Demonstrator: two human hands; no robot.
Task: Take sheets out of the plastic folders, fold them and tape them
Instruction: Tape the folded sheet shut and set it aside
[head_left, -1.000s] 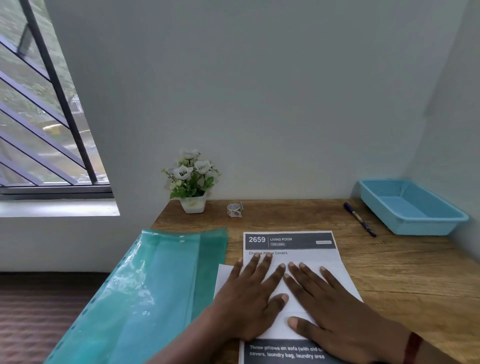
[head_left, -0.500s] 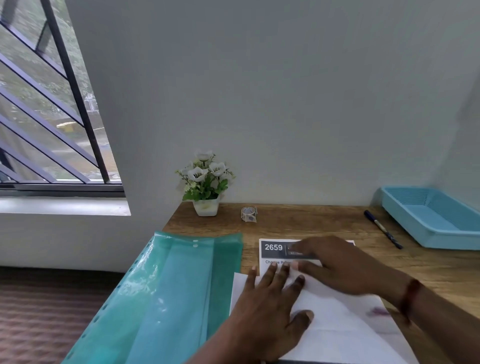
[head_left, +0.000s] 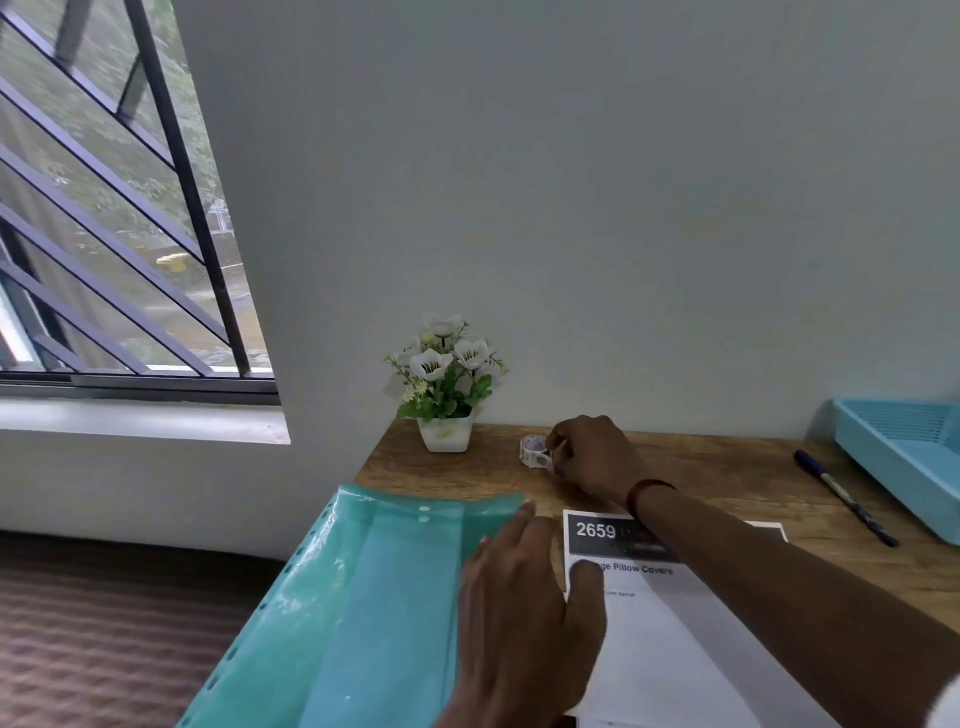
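Right hand (head_left: 592, 457): reaching across to the back of the table (head_left: 727, 467), its curled fingers pinching the right side of the tape roll (head_left: 534, 451).
Left hand (head_left: 524, 613): lying flat with the fingers straight and slightly apart, the thumb pressing on the sheet's left edge and the other fingers resting over the plastic folders (head_left: 374, 597).
Sheet (head_left: 670, 639): lying out of the folders, just beside them on the table, with its dark "2659" header facing the wall. The right forearm is crossing over it.
Doing the step well: the flat hand should be holding the fold down while the other hand is bringing the tape over, or the paper is likely to spring open. One-handed, the tape's free end may be awkward to find.
Plastic folders: translucent green and hanging off the table's left edge. A paler panel is showing through, but I cannot tell whether it is a sheet.
Blue tray (head_left: 904, 462): sitting at the far right, cut off by the frame, so its contents cannot be judged.
White pot (head_left: 445, 434): holding white flowers, near the tape roll.
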